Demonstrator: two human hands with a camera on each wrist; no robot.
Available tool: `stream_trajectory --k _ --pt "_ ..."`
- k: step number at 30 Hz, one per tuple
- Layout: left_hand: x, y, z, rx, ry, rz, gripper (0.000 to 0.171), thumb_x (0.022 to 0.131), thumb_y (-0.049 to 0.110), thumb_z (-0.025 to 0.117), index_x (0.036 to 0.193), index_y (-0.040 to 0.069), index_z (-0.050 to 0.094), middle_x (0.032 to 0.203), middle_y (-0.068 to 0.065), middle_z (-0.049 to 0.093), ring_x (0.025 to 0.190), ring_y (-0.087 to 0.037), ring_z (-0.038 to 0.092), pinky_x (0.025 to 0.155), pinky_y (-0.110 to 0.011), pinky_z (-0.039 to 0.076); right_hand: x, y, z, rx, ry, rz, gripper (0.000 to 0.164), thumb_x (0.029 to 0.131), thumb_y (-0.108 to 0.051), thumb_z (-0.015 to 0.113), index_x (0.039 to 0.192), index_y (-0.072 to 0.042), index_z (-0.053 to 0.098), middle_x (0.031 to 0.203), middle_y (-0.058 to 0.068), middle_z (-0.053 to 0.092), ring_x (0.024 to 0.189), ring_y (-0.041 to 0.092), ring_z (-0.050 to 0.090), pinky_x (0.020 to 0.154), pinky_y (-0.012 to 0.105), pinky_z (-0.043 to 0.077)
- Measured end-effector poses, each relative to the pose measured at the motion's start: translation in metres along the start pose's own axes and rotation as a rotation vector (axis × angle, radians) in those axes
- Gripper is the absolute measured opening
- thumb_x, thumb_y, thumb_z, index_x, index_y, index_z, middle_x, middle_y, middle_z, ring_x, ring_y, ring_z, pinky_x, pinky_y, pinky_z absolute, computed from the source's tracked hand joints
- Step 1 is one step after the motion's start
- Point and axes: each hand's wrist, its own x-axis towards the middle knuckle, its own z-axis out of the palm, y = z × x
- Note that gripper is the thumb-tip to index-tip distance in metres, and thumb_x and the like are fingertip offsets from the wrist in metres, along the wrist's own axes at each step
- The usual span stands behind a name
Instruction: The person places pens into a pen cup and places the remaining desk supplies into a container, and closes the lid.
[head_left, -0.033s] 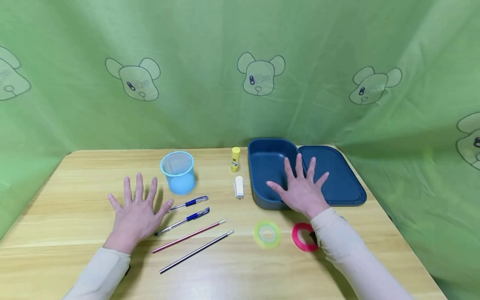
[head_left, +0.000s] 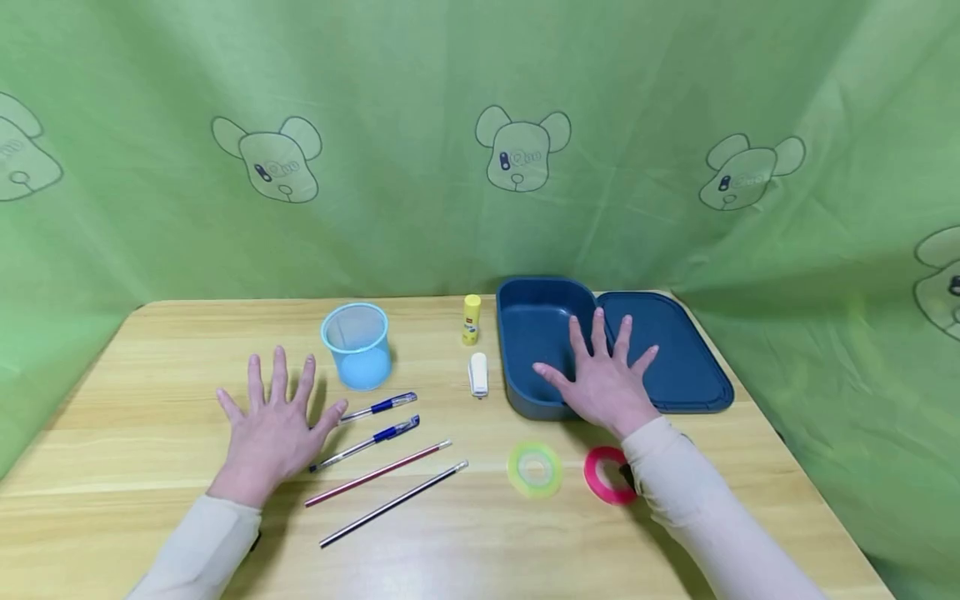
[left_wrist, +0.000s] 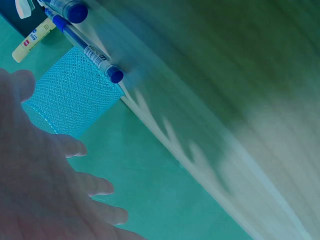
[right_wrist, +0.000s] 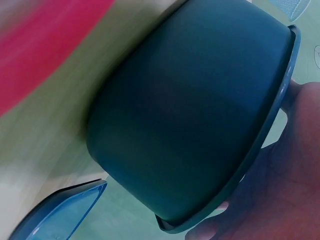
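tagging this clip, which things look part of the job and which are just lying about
Likely in the job, being nearest the hands:
left hand: blue pens, mesh cup
right hand: blue box, lid

Apparently just lying about:
red pencil, dark pencil
glue stick, small white item
yellow-green ring, pink ring

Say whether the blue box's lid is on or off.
Off: the lid lies on the table beside the box, whose inside shows.

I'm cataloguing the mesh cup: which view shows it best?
The head view: the mesh cup shows whole, unobstructed. The left wrist view shows its side, partly covered by a pen and the left hand; the right wrist view, only a sliver.
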Motion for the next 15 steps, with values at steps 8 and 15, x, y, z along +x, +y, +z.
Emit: stream_trajectory --k 8,15 --pt "0.000 0.000 -0.002 -0.007 0.012 0.000 0.089 0.096 0.069 0.027 0.157 0.005 0.014 0.157 -0.028 -0.011 0.137 -0.041 -0.030 0.095 -0.074 -0.021 -0.001 -0.001 0.000 0.002 0.016 -0.011 0.104 0.087 -0.083 0.026 0.158 -0.010 0.007 0.159 0.025 -0.011 0.134 0.047 -0.030 0.094 0.080 -0.015" --pt "0.008 -0.005 -0.017 -0.147 0.084 0.028 0.095 0.095 0.055 0.055 0.154 -0.005 0.011 0.155 -0.035 0.006 0.139 -0.055 0.005 0.105 -0.074 0.013 -0.014 -0.015 -0.009 0.110 0.126 -0.096 0.099 0.090 -0.076 0.036 0.157 -0.006 0.017 0.161 0.021 -0.001 0.141 0.035 -0.025 0.109 0.069 -0.007"
